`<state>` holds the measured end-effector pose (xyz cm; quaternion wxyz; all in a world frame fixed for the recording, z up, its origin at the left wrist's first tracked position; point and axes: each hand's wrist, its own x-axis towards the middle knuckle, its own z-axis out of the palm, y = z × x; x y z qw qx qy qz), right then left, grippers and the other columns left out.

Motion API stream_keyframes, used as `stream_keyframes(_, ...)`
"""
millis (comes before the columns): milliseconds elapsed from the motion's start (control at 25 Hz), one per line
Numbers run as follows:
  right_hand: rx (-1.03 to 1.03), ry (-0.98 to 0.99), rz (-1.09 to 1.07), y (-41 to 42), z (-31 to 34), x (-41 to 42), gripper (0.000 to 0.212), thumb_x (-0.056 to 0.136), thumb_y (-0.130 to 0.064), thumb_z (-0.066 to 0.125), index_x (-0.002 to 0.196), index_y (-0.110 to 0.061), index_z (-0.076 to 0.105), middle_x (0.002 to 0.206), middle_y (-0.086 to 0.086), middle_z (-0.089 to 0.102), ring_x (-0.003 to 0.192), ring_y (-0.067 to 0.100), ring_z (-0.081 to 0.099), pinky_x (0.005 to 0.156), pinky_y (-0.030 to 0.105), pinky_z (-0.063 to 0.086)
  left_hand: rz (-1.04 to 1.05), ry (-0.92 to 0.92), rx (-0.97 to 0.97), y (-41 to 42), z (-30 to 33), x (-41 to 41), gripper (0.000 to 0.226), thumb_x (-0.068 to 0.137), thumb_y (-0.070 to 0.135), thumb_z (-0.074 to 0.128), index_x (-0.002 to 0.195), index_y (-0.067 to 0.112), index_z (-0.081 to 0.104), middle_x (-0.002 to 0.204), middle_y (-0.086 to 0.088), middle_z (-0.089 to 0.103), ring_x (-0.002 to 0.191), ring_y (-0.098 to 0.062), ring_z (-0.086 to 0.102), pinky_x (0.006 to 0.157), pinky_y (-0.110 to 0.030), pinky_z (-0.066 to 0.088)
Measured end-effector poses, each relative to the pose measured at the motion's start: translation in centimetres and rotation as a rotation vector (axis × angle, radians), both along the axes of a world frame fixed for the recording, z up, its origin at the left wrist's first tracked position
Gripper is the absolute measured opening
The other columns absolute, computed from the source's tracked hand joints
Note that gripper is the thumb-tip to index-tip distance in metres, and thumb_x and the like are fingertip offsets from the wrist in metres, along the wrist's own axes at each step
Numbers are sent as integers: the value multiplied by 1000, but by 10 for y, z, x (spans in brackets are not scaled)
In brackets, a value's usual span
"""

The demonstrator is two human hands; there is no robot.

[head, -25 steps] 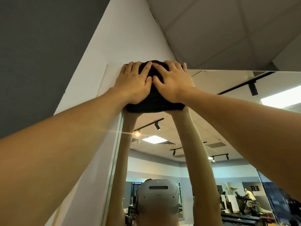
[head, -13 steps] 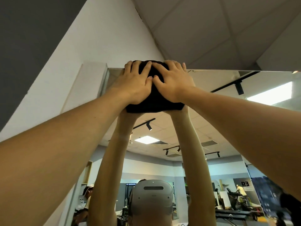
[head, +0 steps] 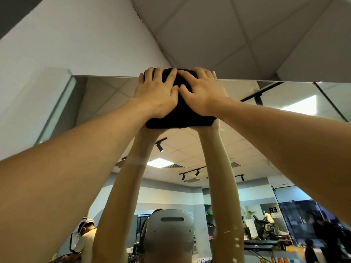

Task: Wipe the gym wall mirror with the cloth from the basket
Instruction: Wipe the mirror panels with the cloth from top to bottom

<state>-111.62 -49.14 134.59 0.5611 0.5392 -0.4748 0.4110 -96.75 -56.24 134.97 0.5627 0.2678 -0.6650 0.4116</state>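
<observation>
A folded black cloth lies flat against the wall mirror, right at the mirror's top edge. My left hand and my right hand press on it side by side with fingers spread and thumbs nearly touching. Both arms reach up high. The cloth's upper part is hidden under my hands. The mirror reflects my raised arms and the headset below.
White wall runs above the mirror and a tiled ceiling meets it overhead. The mirror's left edge is well to the left of my hands. Reflected gym room shows track lights, treadmills and other people.
Both hands have slid the cloth to the right along the mirror's top edge, away from the left corner. More mirror shows to the left of them now.
</observation>
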Motion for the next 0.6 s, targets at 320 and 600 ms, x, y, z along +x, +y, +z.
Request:
stream_keyframes(320,22,0,-12,36,0,-84,56,105,-49,30,160,-38,29,161,9,33,155,28,17,129,51,5,16,12,10,38,-2,-85,59,107,41,22,163,27,10,165,-12,17,153,-34,9,126,-54,6)
stream_keyframes(600,44,18,-32,64,-3,-152,57,106,-47,30,162,-36,27,163,10,30,156,28,15,129,49,5,-19,28,18,61,-5,-154,60,106,41,24,163,25,12,165,-14,17,153,-36,9,125,-56,8)
